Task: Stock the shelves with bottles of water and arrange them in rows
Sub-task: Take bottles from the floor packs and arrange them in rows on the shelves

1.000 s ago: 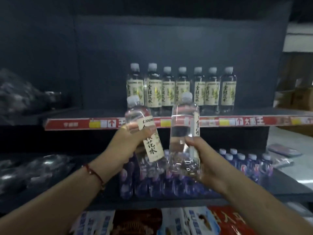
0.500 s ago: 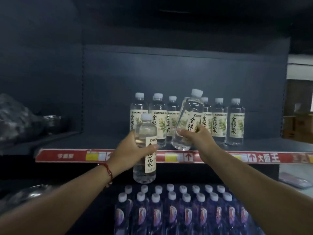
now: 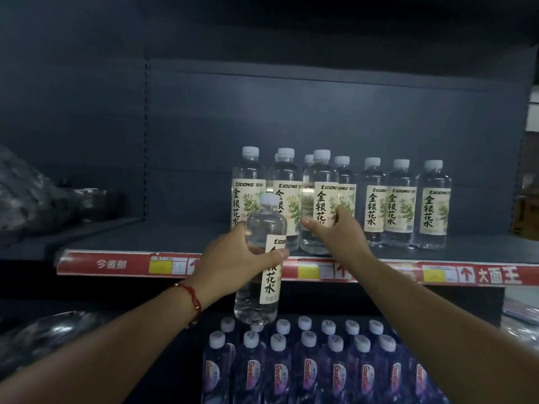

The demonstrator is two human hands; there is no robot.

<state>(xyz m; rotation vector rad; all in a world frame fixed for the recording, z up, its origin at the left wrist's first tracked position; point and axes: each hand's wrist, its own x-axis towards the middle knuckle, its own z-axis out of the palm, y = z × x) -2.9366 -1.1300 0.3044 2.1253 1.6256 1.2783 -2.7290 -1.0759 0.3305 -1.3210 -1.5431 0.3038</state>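
Note:
My left hand [image 3: 233,258] grips a clear water bottle [image 3: 259,275] with a cream label, held upright in front of the shelf's red price strip. My right hand [image 3: 335,231] holds a second bottle [image 3: 319,193] that stands upright on the dark shelf [image 3: 145,237], at the front of the group. Behind and beside it stand several like bottles [image 3: 401,205] in a row, white caps up.
The shelf's left half is bare up to a dark upright divider. A lower shelf holds several purple-labelled bottles [image 3: 306,363] in tight rows below my arms. Shiny wrapped goods [image 3: 26,196] lie at far left.
My right hand has set its tilted bottle upright on the shelf at the front of the row. The left hand keeps its bottle at about the same spot. The view has moved closer.

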